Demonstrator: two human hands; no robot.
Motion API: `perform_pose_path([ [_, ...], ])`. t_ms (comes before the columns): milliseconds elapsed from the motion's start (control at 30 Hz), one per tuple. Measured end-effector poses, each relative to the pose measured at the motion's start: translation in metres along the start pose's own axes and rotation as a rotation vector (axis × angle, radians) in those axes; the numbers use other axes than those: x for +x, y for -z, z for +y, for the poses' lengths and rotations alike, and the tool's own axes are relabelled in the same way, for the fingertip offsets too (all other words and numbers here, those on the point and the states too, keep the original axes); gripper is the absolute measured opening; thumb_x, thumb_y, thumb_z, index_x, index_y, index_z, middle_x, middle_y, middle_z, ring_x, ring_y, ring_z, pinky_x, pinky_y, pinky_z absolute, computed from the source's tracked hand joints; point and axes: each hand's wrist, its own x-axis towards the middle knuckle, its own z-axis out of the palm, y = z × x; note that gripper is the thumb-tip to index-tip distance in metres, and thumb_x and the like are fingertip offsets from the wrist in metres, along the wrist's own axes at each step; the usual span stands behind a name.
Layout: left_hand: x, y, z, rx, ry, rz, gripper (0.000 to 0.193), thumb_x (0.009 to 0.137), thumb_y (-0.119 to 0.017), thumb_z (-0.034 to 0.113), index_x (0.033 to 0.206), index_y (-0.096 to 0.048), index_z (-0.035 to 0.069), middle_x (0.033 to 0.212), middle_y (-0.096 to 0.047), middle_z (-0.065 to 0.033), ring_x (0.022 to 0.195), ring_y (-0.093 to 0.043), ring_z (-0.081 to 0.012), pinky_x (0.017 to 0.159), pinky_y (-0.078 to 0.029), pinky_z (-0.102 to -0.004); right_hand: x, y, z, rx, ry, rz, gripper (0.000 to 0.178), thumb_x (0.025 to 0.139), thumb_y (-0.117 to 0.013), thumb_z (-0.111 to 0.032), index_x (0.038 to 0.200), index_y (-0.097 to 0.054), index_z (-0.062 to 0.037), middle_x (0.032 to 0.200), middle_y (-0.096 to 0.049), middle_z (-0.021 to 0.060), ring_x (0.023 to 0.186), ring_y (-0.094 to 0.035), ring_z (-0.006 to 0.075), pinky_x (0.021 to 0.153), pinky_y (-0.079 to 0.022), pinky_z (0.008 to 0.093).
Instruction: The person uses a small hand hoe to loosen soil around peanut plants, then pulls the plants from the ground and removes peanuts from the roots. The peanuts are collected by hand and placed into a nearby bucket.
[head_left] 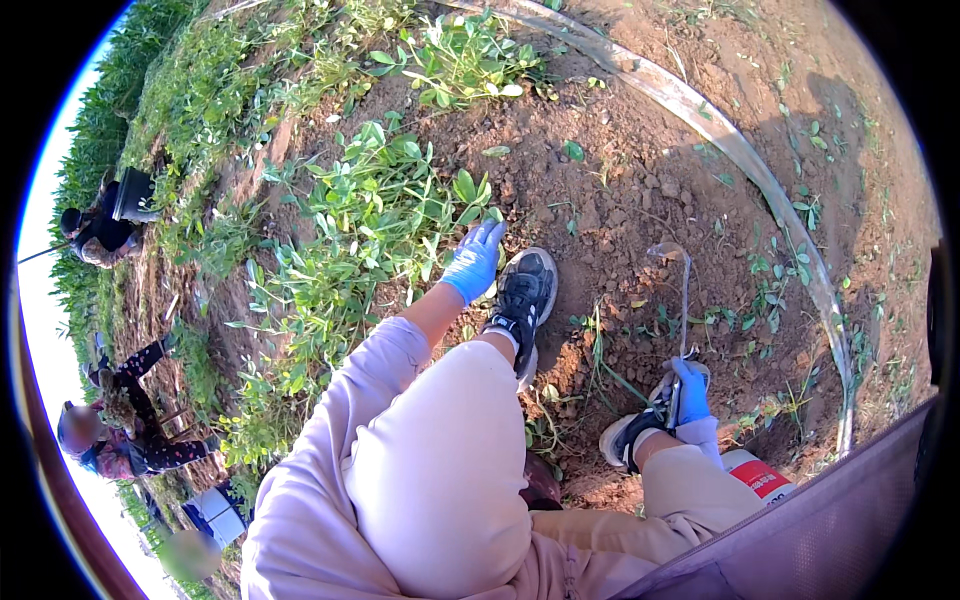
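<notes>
Pale beige trousers [440,470] bulge closest, the knees bent and spread, probably so that both arms can reach low ground around them. Past the left knee, the blue-gloved left grip [473,268] is stretched nearly flat, its fingers extended and closed on nothing visible, at the edge of a bushy green broad-leaved plant clump [365,215]; whether it presses the leaves I cannot tell. That flat reach would suit steadying or parting foliage. Beside the right black-and-white shoe [640,428], the blue-gloved right grip [690,392] is wrapped around the handle of a slim hooked metal hand tool [685,300], its bent end outward over loose brown soil [610,200], presumably for reach. Beyond curves a translucent flat plastic hose [750,170]; a white-and-red bucket [758,475] stands partly hidden behind the right leg, likely to be within reach.
</notes>
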Motion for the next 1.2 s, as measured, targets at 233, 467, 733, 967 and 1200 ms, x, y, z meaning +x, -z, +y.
perform_pose_path([
  [233, 0.065, 0.057, -0.064, 0.545, 0.333, -0.236, 0.102, 0.063, -0.061, 0.060, 0.138, -0.010, 0.014, 0.142, -0.010, -0.0169, 0.132, -0.008, -0.0310, 0.105, -0.008, -0.0479, 0.005, 0.006, 0.005, 0.001, -0.007, 0.034, 0.026, 0.082, -0.055, -0.029, 0.085, -0.055, -0.0034, 0.053, -0.050, 0.0023, 0.042, -0.046, 0.0119, 0.039, -0.036, 0.0224],
  [467, 0.050, 0.076, -0.083, 0.759, 0.482, -0.567, 0.110, 0.060, -0.071, 0.040, 0.138, 0.003, 0.019, 0.143, -0.006, -0.0151, 0.132, -0.007, -0.0301, 0.102, -0.010, -0.0554, 0.004, -0.004, -0.001, 0.002, -0.032, 0.041, 0.025, 0.082, -0.055, -0.028, 0.084, -0.055, -0.0029, 0.053, -0.050, 0.0025, 0.041, -0.045, 0.0116, 0.039, -0.036, 0.0221],
  [733, 0.057, 0.068, -0.101, 0.721, 0.441, -0.503, 0.103, 0.063, -0.070, 0.023, 0.138, -0.001, 0.018, 0.142, -0.014, -0.0132, 0.128, -0.024, -0.0289, 0.098, -0.022, -0.0561, 0.007, 0.007, 0.005, 0.014, -0.021, 0.053, 0.027, 0.083, -0.054, -0.029, 0.086, -0.054, -0.0022, 0.054, -0.050, 0.0023, 0.042, -0.046, 0.0118, 0.040, -0.037, 0.0223],
  [967, 0.061, 0.079, -0.107, 0.592, 0.614, -0.546, 0.106, 0.062, -0.070, 0.020, 0.137, 0.005, 0.016, 0.138, -0.022, -0.0158, 0.121, -0.035, -0.0313, 0.092, -0.038, -0.0454, 0.006, 0.009, 0.005, 0.032, -0.011, 0.038, 0.027, 0.083, -0.055, -0.029, 0.087, -0.054, -0.0022, 0.054, -0.050, 0.0027, 0.043, -0.047, 0.0117, 0.041, -0.038, 0.0224],
  [1200, 0.044, 0.072, -0.104, 0.631, 0.611, -0.472, 0.090, 0.069, -0.063, 0.020, 0.136, -0.005, 0.002, 0.102, -0.056, -0.0171, 0.093, -0.057, -0.0275, 0.077, -0.048, -0.0373, -0.001, 0.005, -0.004, 0.089, -0.020, 0.037, 0.027, 0.082, -0.056, -0.028, 0.089, -0.052, -0.0028, 0.056, -0.050, 0.0042, 0.043, -0.047, 0.0140, 0.040, -0.039, 0.0251],
])
